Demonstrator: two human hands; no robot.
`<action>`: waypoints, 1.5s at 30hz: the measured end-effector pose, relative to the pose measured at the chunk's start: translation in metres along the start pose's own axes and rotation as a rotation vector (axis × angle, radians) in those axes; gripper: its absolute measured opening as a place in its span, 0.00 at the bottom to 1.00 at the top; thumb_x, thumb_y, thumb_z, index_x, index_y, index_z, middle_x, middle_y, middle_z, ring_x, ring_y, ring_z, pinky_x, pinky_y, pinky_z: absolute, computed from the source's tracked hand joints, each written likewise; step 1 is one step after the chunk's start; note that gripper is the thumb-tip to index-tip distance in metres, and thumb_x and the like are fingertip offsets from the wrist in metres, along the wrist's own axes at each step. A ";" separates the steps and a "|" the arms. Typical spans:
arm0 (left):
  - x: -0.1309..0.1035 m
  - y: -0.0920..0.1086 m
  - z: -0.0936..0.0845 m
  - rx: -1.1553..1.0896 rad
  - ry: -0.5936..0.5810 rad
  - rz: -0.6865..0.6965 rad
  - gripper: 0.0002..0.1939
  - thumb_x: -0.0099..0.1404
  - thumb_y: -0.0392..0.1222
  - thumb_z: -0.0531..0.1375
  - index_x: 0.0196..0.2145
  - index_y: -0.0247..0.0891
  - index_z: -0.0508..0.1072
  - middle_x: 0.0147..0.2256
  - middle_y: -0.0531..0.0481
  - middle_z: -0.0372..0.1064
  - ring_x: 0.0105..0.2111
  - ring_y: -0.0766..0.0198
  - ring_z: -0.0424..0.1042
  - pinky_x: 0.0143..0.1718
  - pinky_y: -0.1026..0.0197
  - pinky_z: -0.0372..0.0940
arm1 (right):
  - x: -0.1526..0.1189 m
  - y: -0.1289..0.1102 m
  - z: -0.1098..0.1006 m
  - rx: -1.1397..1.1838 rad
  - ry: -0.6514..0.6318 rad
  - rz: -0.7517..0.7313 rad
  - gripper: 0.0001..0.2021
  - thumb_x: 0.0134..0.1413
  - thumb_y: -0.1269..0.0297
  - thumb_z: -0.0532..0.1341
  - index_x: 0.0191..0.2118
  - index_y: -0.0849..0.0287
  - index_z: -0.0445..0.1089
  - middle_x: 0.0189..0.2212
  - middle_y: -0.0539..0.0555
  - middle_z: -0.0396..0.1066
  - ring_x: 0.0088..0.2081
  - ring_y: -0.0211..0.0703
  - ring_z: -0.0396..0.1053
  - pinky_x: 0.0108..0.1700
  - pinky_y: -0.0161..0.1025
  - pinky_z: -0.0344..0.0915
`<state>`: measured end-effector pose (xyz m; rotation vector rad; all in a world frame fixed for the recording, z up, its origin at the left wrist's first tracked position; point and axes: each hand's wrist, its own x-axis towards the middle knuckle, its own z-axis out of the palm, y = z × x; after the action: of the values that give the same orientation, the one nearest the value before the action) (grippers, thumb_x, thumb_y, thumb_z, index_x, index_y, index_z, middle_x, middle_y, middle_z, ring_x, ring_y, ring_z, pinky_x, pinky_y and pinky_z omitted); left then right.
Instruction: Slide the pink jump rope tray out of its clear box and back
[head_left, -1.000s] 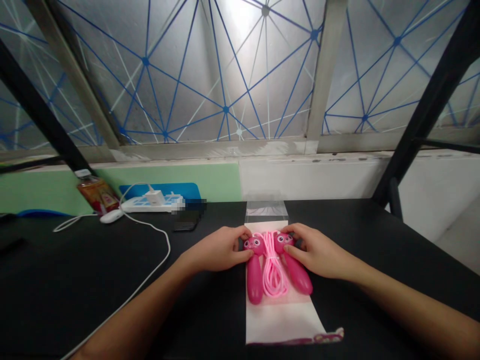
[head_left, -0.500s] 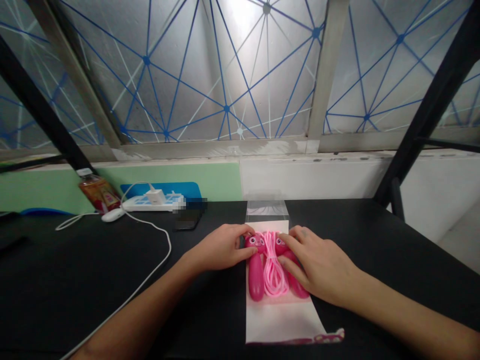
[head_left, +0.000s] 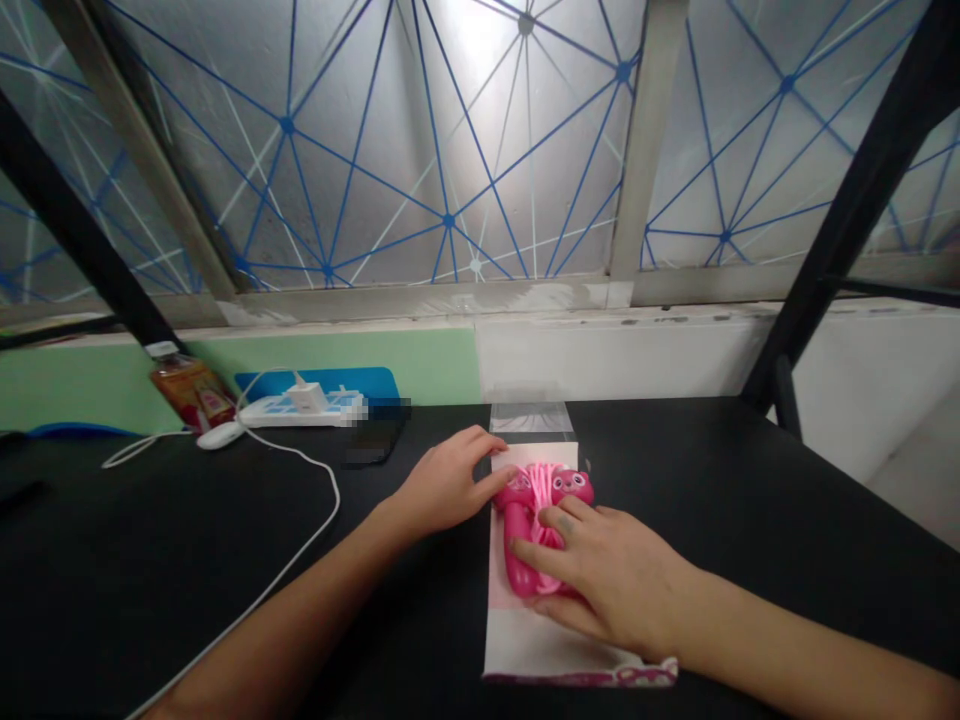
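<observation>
A pink jump rope [head_left: 519, 550] with two bear-faced handles and a bundled cord lies on a white and pink card [head_left: 517, 640]. Clear plastic [head_left: 529, 418] extends past the card's far end. My left hand [head_left: 452, 478] is at the card's upper left, thumb on the left bear head, fingers apart. Across the cord and the lower part of the handles rests my right hand [head_left: 611, 565], its fingers spread. It hides most of the right handle.
On the black table [head_left: 697, 470], a power strip [head_left: 266, 412] with a white cable, a dark phone [head_left: 375, 437] and a bottle [head_left: 191, 390] stand back left. Black frame posts rise at both sides, before the window.
My right hand has moved left and nearer over the cord and handles, uncovering the right bear face. My left hand's fingers have shifted slightly up and spread a little.
</observation>
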<state>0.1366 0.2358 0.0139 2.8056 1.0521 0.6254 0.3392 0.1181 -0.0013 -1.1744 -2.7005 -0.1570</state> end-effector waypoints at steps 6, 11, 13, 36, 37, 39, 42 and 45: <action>0.014 -0.023 0.013 -0.041 0.060 -0.049 0.20 0.69 0.46 0.53 0.56 0.40 0.66 0.62 0.42 0.56 0.62 0.53 0.55 0.62 0.48 0.52 | -0.001 -0.002 -0.010 -0.023 -0.059 -0.085 0.22 0.63 0.49 0.51 0.57 0.55 0.62 0.44 0.58 0.71 0.43 0.57 0.67 0.36 0.48 0.68; 0.013 -0.036 0.020 -0.170 0.012 -0.024 0.13 0.65 0.46 0.58 0.46 0.40 0.70 0.62 0.41 0.55 0.62 0.53 0.57 0.61 0.49 0.55 | -0.004 0.001 -0.004 -0.012 -0.069 -0.061 0.20 0.63 0.51 0.51 0.56 0.54 0.63 0.43 0.57 0.71 0.44 0.57 0.67 0.34 0.47 0.68; 0.012 -0.037 0.022 -0.234 0.000 -0.036 0.10 0.64 0.44 0.59 0.42 0.40 0.70 0.61 0.42 0.58 0.60 0.53 0.60 0.56 0.51 0.63 | -0.005 0.003 -0.002 -0.013 -0.077 -0.062 0.19 0.63 0.52 0.52 0.56 0.54 0.62 0.43 0.57 0.71 0.44 0.57 0.67 0.35 0.47 0.68; -0.011 -0.008 0.012 -0.432 -0.006 0.054 0.12 0.61 0.29 0.55 0.42 0.39 0.69 0.53 0.44 0.65 0.55 0.57 0.65 0.47 0.57 0.71 | 0.014 0.033 0.024 -0.252 0.374 0.051 0.24 0.63 0.52 0.56 0.56 0.67 0.64 0.55 0.68 0.64 0.57 0.60 0.58 0.58 0.57 0.53; -0.012 -0.010 0.010 -0.427 -0.008 0.051 0.12 0.61 0.29 0.54 0.41 0.39 0.69 0.54 0.45 0.65 0.55 0.57 0.65 0.47 0.57 0.71 | 0.013 0.029 0.020 -0.219 0.369 -0.013 0.22 0.64 0.53 0.55 0.54 0.66 0.65 0.53 0.67 0.66 0.55 0.59 0.60 0.57 0.56 0.54; -0.012 -0.013 0.005 -0.416 -0.013 0.041 0.12 0.60 0.28 0.54 0.40 0.39 0.69 0.54 0.45 0.65 0.57 0.57 0.64 0.47 0.58 0.71 | 0.010 0.019 0.012 -0.108 0.274 -0.178 0.18 0.65 0.55 0.53 0.51 0.62 0.68 0.46 0.62 0.70 0.48 0.53 0.65 0.51 0.50 0.59; -0.012 -0.015 0.001 -0.394 -0.023 0.027 0.13 0.59 0.27 0.53 0.40 0.39 0.69 0.54 0.46 0.65 0.57 0.57 0.64 0.47 0.58 0.71 | 0.005 0.006 0.004 0.097 0.036 -0.348 0.19 0.62 0.49 0.54 0.46 0.57 0.71 0.36 0.54 0.72 0.37 0.47 0.67 0.40 0.43 0.62; -0.011 -0.012 0.001 -0.386 -0.021 0.032 0.14 0.59 0.27 0.53 0.41 0.40 0.69 0.54 0.47 0.66 0.56 0.58 0.65 0.46 0.59 0.71 | 0.000 0.002 0.002 0.189 -0.079 -0.315 0.23 0.56 0.41 0.57 0.45 0.56 0.72 0.39 0.54 0.72 0.38 0.48 0.68 0.40 0.43 0.63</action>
<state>0.1222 0.2379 0.0066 2.4907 0.7840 0.7128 0.3406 0.1203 -0.0034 -0.7135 -2.8775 0.1016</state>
